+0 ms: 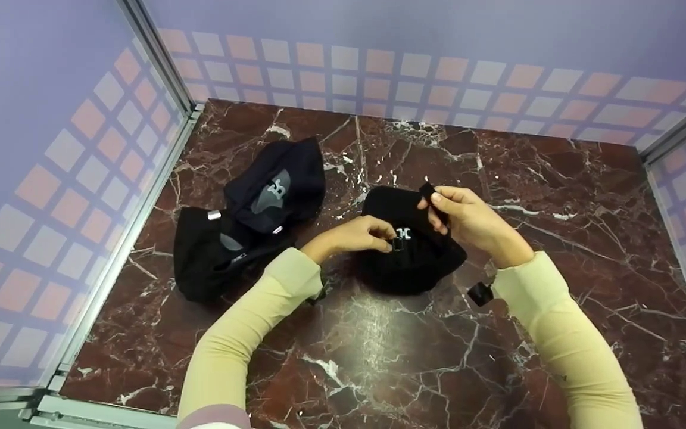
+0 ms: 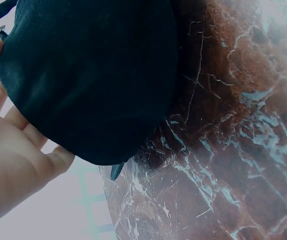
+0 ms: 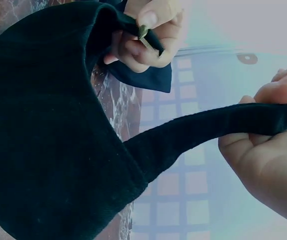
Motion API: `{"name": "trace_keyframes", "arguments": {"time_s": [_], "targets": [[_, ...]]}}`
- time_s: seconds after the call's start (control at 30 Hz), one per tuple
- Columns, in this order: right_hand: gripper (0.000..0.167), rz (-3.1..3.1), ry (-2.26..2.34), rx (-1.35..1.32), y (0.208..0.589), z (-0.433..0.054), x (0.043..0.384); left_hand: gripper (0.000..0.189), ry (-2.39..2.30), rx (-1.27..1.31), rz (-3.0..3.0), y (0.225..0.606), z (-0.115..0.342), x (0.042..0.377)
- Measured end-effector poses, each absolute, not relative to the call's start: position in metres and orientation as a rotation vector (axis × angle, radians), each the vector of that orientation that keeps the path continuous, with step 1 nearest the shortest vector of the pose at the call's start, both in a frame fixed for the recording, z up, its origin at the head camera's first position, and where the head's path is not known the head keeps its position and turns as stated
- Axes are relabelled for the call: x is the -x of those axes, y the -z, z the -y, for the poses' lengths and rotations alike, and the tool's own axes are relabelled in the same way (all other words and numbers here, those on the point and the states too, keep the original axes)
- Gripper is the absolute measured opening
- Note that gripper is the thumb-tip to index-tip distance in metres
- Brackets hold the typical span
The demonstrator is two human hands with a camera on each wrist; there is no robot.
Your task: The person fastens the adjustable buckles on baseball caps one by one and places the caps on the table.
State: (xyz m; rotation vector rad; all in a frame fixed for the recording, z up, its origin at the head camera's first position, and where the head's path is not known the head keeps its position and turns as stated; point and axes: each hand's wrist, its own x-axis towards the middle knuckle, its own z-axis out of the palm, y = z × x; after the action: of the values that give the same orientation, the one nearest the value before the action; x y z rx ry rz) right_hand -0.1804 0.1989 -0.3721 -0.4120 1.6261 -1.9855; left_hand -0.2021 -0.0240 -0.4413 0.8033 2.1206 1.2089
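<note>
Left fingers (image 3: 156, 16) pinch buckle (image 3: 143, 32) | right fingers (image 3: 277, 92) grip strap (image 3: 196, 126), apparently to hold it clear | cap (image 1: 409, 275) rests on surface (image 1: 420, 381)

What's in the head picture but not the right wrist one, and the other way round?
Only the head view: a farther dark cap, a nearer dark cap, pale sleeves and the white mark on the handled cap.
Only the right wrist view: the gold colour of the clasp pinched by the left hand.
Both: that handled cap, its strap held by the right hand, marbled table, squared wall.
</note>
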Motion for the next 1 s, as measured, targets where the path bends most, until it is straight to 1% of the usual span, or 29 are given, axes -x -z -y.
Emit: {"name": "trace_keyframes", "arguments": {"time_s": [0.17, 0.3, 0.43, 0.57, 0.63, 0.73, 0.77, 0.93, 1.0], "targets": [[0.02, -1.655, 1.932, 0.436, 0.378, -0.199, 0.181, 0.025, -1.239, -0.857, -2.126, 0.443, 0.025, 0.203], [0.014, -1.763, 1.86, 0.439, 0.383, -0.198, 0.182, 0.024, -1.257, -0.895, -2.147, 0.443, 0.024, 0.204], [0.016, -1.857, 1.765, 0.452, 0.387, -0.197, 0.183, 0.022, -1.256, -0.946, -2.151, 0.442, 0.023, 0.203], [0.013, -1.942, 1.654, 0.437, 0.392, -0.193, 0.183, 0.021, -1.247, -0.996, -2.154, 0.442, 0.022, 0.203], [0.015, -2.005, 1.578, 0.413, 0.394, -0.192, 0.183, 0.02, -1.244, -1.007, -2.154, 0.443, 0.022, 0.203], [0.025, -2.082, 1.469, 0.391, 0.398, -0.191, 0.183, 0.021, -1.249, -1.008, -2.153, 0.444, 0.022, 0.204], [0.025, -2.098, 1.444, 0.389, 0.399, -0.19, 0.183, 0.021, -1.248, -1.009, -2.157, 0.444, 0.022, 0.204], [0.01, -2.093, 1.413, 0.354, 0.405, -0.193, 0.183, 0.021, -1.243, -1.026, -2.176, 0.445, 0.023, 0.204], [0.009, -2.079, 1.413, 0.337, 0.409, -0.194, 0.183, 0.021, -1.244, -1.034, -2.181, 0.445, 0.023, 0.203]]}}
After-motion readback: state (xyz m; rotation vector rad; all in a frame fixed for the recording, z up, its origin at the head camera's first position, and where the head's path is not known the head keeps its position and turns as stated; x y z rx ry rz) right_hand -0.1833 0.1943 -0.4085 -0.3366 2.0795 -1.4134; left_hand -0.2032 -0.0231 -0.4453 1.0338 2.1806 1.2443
